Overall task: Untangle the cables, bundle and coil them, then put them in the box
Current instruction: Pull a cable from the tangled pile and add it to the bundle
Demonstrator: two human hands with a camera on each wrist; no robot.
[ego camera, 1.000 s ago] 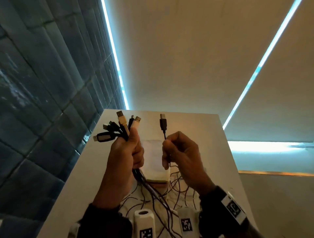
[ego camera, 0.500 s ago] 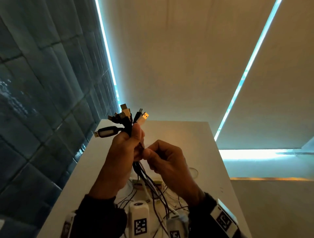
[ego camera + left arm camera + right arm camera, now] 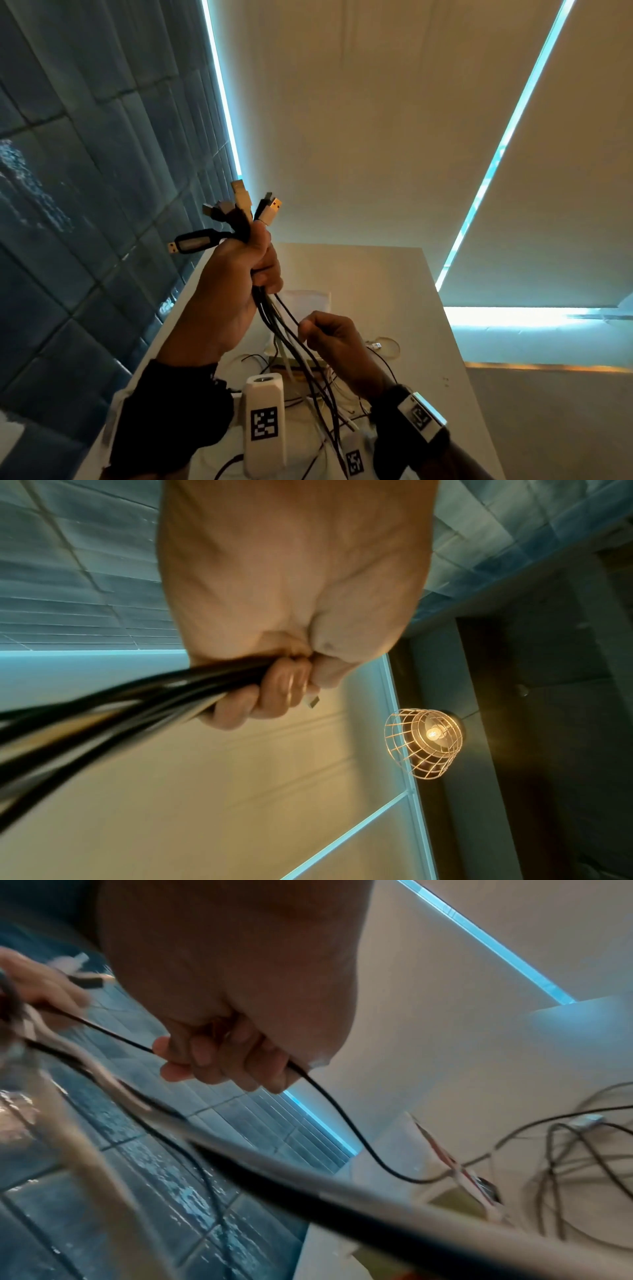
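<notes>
Clearly the left hand [image 3: 236, 291] is clenched round a bundle of cables [image 3: 274, 322], raised above the white table [image 3: 394, 301], with the plugs [image 3: 239, 212] fanning out of the fist toward 12 o'clock and the cords trailing down toward 6 o'clock. From the left wrist view the fingers [image 3: 274, 693] wrap fully round the dark cords [image 3: 103, 718]. Lower, at about 4 o'clock from that fist, the right hand [image 3: 332, 339] curls its fingers [image 3: 219, 1058] round 1 thin black cable [image 3: 329, 1104], which runs up to the bundle and sags away toward the table.

Compared with 1 second ago, the right hand no longer holds a single plug upright beside the bundle; it has dropped below the left fist and now grips farther down a cord, while the left hand has lifted higher.

Loose cables [image 3: 329, 404] lie tangled on the table below the hands, over a pale box [image 3: 308, 298] at the centre, whose edges are partly hidden. Bare tabletop lies toward 1 o'clock up to the far edge, and a tiled wall [image 3: 85, 205] borders the table at 9 o'clock.
</notes>
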